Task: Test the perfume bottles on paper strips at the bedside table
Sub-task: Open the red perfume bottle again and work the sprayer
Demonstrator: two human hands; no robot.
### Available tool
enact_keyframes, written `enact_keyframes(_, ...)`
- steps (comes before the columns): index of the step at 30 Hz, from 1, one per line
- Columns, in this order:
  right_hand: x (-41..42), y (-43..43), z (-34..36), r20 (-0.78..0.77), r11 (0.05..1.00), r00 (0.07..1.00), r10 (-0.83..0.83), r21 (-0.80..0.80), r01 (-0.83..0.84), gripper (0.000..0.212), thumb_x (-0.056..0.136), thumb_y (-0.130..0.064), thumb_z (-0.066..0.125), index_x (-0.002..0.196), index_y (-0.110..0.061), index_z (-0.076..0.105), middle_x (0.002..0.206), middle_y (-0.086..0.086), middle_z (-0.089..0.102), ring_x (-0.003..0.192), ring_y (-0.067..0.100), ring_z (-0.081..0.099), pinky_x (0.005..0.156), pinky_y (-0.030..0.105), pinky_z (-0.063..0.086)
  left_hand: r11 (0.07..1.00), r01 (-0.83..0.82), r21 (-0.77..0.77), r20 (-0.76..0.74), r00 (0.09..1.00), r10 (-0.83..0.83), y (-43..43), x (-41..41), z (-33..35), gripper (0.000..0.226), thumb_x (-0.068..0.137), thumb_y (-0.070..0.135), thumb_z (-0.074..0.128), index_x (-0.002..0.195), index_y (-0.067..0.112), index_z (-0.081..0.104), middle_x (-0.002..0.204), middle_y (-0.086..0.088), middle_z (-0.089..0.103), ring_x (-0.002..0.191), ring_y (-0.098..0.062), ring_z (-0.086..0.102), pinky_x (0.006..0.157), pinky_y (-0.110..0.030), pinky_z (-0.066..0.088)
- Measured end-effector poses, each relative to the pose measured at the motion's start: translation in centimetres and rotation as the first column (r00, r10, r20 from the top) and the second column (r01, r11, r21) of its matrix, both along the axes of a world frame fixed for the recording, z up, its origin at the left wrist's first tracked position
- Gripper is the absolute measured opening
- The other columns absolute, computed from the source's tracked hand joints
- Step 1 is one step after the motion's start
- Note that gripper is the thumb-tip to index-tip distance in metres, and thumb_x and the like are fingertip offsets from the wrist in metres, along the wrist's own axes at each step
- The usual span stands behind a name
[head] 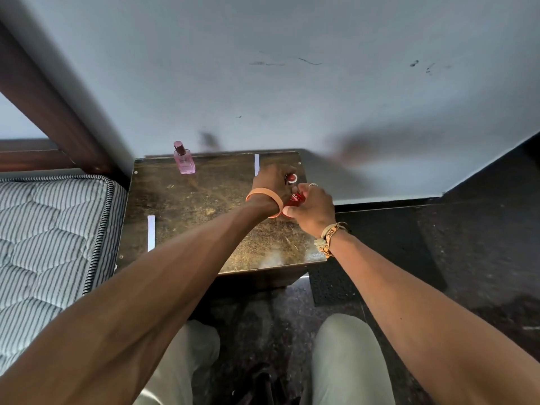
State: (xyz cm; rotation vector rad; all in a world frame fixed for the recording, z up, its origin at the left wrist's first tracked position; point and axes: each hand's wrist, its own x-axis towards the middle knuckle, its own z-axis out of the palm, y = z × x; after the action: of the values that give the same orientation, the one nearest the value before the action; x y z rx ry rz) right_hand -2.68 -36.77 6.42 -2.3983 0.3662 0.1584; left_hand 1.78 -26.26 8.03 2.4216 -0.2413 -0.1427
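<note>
Here the scuffed bedside table (190, 206) seemingly touches mattress (49, 235) and wall (292, 97).

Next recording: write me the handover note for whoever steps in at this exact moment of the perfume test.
Left hand: fingers hold what looks like the red cap.
Right hand: grips the red perfume bottle over the right side of the bedside table.
Pink perfume bottle: upright, capped, far left corner.
Near paper strip lies by the left edge; far paper strip is partly behind the left hand.
Done: cannot tell if either strip is sprayed.
Left: probably the red bottle, then the pink.
</note>
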Motion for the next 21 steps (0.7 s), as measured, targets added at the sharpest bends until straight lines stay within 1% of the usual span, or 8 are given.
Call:
enact_keyframes(2, 0.0, 0.2, -0.3, 0.017, 1.0, 1.0, -0.017, -0.004, 0.017, 0.037, 0.076, -0.018, 0.082, 0.11, -0.011, 0.07, 0.111, 0.008, 0.072, 0.104, 0.024, 0.066, 0.094, 0.037, 0.052, 0.999, 0.026, 0.025, 0.001, 1.0, -0.026, 0.0, 0.0, -0.1, 0.028, 0.084, 0.009, 0.067, 0.111, 0.013, 0.069, 0.107, -0.004, 0.071, 0.098, -0.022, 0.065, 0.085, -0.029, 0.051)
enact_keyframes(5, 0.2, 0.4, -0.8, 0.048, 0.998, 0.997, -0.057, -0.037, 0.059, 0.031, 0.082, -0.02, 0.077, 0.112, -0.015, 0.072, 0.109, 0.007, 0.073, 0.102, 0.024, 0.067, 0.092, 0.036, 0.054, 0.996, 0.056, 0.073, 0.03, 0.998, -0.058, -0.1, 0.1, 0.2, 0.022, 0.084, 0.012, 0.067, 0.106, 0.012, 0.069, 0.105, -0.005, 0.07, 0.098, -0.023, 0.064, 0.076, -0.027, 0.047)
enact_keyframes(8, 0.3, 0.5, -1.1, 0.07, 0.995, 0.995, -0.07, -0.069, 0.075, 0.025, 0.085, -0.02, 0.075, 0.11, -0.018, 0.073, 0.105, 0.006, 0.074, 0.099, 0.024, 0.069, 0.086, 0.034, 0.055, 0.992, 0.054, 0.115, 0.083, 0.994, -0.064, 0.0, 0.2, 0.1, 0.019, 0.083, 0.016, 0.068, 0.101, 0.01, 0.069, 0.101, -0.005, 0.068, 0.085, -0.02, 0.057, 0.068, -0.024, 0.038)
enact_keyframes(10, 0.3, 0.5, -1.1, 0.073, 0.993, 0.996, -0.058, -0.095, 0.064, 0.028, 0.085, -0.02, 0.074, 0.113, -0.017, 0.072, 0.108, 0.007, 0.073, 0.101, 0.024, 0.068, 0.086, 0.033, 0.054, 0.992, 0.033, 0.123, 0.101, 0.994, -0.045, 0.0, 0.3, -0.2, 0.019, 0.082, 0.011, 0.067, 0.1, 0.009, 0.07, 0.1, -0.006, 0.071, 0.078, -0.016, 0.051, 0.068, -0.025, 0.04)
enact_keyframes(13, 0.5, 0.5, -1.1, 0.072, 0.992, 0.996, -0.054, -0.109, 0.062, 0.031, 0.085, -0.021, 0.075, 0.115, -0.016, 0.071, 0.11, 0.007, 0.073, 0.102, 0.024, 0.068, 0.088, 0.033, 0.053, 0.993, 0.063, 0.104, 0.077, 0.994, -0.071, 0.0, 0.4, -0.4, 0.027, 0.077, 0.005, 0.069, 0.103, 0.013, 0.071, 0.092, -0.001, 0.072, 0.084, -0.019, 0.062, 0.08, -0.033, 0.054)
enact_keyframes(15, 0.5, 0.5, -1.2, 0.074, 0.992, 0.995, -0.059, -0.111, 0.067, 0.029, 0.084, -0.023, 0.076, 0.112, -0.017, 0.072, 0.107, 0.005, 0.073, 0.1, 0.023, 0.069, 0.085, 0.031, 0.053, 0.999, 0.038, 0.018, 0.048, 0.998, -0.038, 0.2, 0.2, -0.5, 0.037, 0.074, 0.009, 0.075, 0.109, 0.019, 0.071, 0.096, 0.002, 0.072, 0.09, -0.015, 0.065, 0.087, -0.033, 0.054)
enact_keyframes(17, 0.4, 0.7, -1.5, 0.084, 0.99, 0.995, -0.06, -0.12, 0.07, 0.026, 0.084, -0.024, 0.076, 0.109, -0.018, 0.073, 0.103, 0.004, 0.074, 0.097, 0.021, 0.07, 0.082, 0.029, 0.053, 0.997, -0.028, -0.074, 0.037, 0.999, 0.031, 0.5, 0.1, -0.9, 0.045, 0.069, 0.02, 0.083, 0.112, 0.02, 0.07, 0.104, 0.002, 0.073, 0.094, -0.013, 0.067, 0.086, -0.029, 0.054)
enact_keyframes(21, 0.6, 0.8, -1.5, 0.087, 0.987, 0.995, -0.055, -0.144, 0.067, 0.027, 0.085, -0.023, 0.076, 0.112, -0.02, 0.073, 0.104, 0.005, 0.075, 0.097, 0.021, 0.069, 0.083, 0.03, 0.054, 0.998, -0.038, -0.042, 0.078, 0.996, 0.042, 0.6, 0.0, -1.0, 0.032, 0.073, 0.019, 0.079, 0.104, 0.018, 0.073, 0.103, 0.002, 0.074, 0.097, -0.015, 0.067, 0.089, -0.026, 0.051)
